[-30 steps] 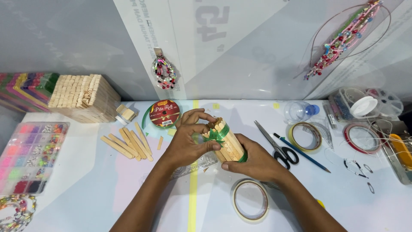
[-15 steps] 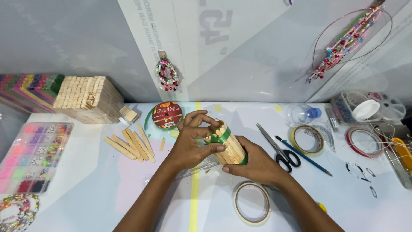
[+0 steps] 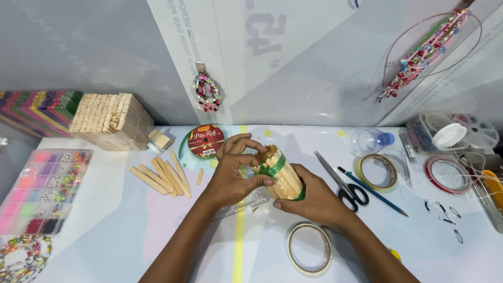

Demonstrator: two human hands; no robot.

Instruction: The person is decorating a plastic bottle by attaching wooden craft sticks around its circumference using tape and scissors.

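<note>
**Q:** What are you holding, and where is it sitting?

**A:** I am holding a stick-clad cylinder (image 3: 280, 174) — wooden craft sticks set side by side around a core, tilted, with its upper end leaning away from me. It is hovering just above the white table (image 3: 105, 209), near the centre, over the yellow stripe (image 3: 238, 230). A green ribbon (image 3: 270, 166) is running around its upper part; a second green band is showing at the lower end.

**Q:** State of the fingers?

**A:** My left hand (image 3: 230, 175) is curling closed at the ribbon, fingertips pinching it against the sticks. My right hand (image 3: 312, 199) is wrapping the lower half from below, fingers closed around the body.

**Q:** And the surroundings?

**A:** A red ribbon spool (image 3: 206, 140) is lying just behind my left hand. Loose craft sticks (image 3: 162, 175) are lying to the left. Scissors (image 3: 340, 181) and a blue pencil (image 3: 372, 191) are lying to the right — near, not touching. A tape roll (image 3: 308, 247) is lying in front of my right wrist. A bead organiser (image 3: 39, 191) is sitting at the far left.
</note>
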